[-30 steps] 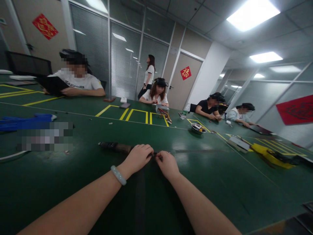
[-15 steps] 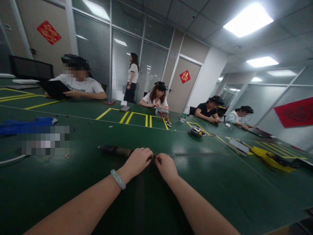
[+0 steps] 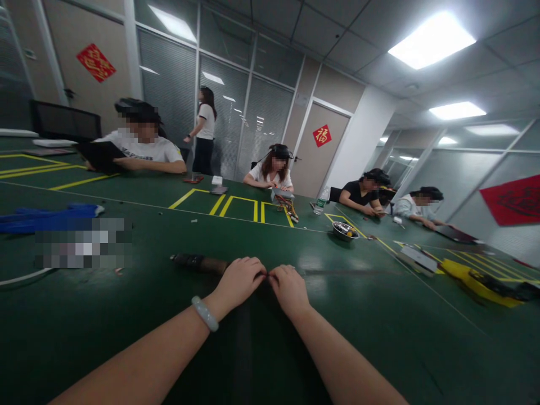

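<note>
My left hand [image 3: 241, 281], with a pale bangle [image 3: 205, 314] on its wrist, is closed, its fingertips pinched together low over the green table [image 3: 379, 337]. My right hand [image 3: 291, 289] is closed in the same way, and the fingertips of both hands meet. Whatever they pinch is too small or hidden to make out. Just beyond my left hand lies a dark, tube-shaped object [image 3: 196, 263] with a black end and a brownish middle. Its right end disappears behind that hand, so I cannot tell whether the hand touches it.
Blue gloves [image 3: 50, 216] lie at the left near a white cable [image 3: 27, 277]. Farther off are a metal bowl [image 3: 345, 231] of small parts, a water bottle [image 3: 321, 201] and a grey box with wires [image 3: 282, 196]. A yellow item [image 3: 476, 281] lies right. Several people sit across the table.
My hands stay almost in place, fingertips together. The view has shifted slightly, so the room sits a little lower and farther right. A standing person in the background has moved left.
</note>
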`<state>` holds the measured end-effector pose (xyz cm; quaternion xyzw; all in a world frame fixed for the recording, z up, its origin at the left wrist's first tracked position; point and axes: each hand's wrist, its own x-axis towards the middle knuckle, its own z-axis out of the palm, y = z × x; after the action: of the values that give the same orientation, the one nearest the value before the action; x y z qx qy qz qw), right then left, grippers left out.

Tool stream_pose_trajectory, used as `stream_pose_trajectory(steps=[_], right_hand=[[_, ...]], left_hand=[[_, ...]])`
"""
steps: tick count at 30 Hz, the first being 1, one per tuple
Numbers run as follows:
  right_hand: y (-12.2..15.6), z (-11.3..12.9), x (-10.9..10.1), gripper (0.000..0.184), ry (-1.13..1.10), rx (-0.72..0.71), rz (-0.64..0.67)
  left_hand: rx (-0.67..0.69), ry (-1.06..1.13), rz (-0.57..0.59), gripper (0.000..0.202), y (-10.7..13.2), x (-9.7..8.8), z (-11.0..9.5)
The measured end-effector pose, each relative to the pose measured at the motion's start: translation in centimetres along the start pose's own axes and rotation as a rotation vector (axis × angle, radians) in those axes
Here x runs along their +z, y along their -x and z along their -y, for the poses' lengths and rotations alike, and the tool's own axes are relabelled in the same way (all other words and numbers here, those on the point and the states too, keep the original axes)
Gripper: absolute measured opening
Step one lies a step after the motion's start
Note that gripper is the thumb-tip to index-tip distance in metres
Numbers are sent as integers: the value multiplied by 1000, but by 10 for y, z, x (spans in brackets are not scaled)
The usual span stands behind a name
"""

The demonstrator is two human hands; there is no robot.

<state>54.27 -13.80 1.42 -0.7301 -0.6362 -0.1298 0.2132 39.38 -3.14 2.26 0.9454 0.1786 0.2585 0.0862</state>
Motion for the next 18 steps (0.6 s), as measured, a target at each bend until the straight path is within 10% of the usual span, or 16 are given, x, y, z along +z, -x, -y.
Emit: stream_pose_trajectory(steps=[13,18], right_hand=[[-13,-2,13,16,97,-78,164],[-13,-1,9,20,163,-107,168]], left_hand=[[28,-29,18,12,4,-1,1],[167,-162,-61,48,10,-7,5]])
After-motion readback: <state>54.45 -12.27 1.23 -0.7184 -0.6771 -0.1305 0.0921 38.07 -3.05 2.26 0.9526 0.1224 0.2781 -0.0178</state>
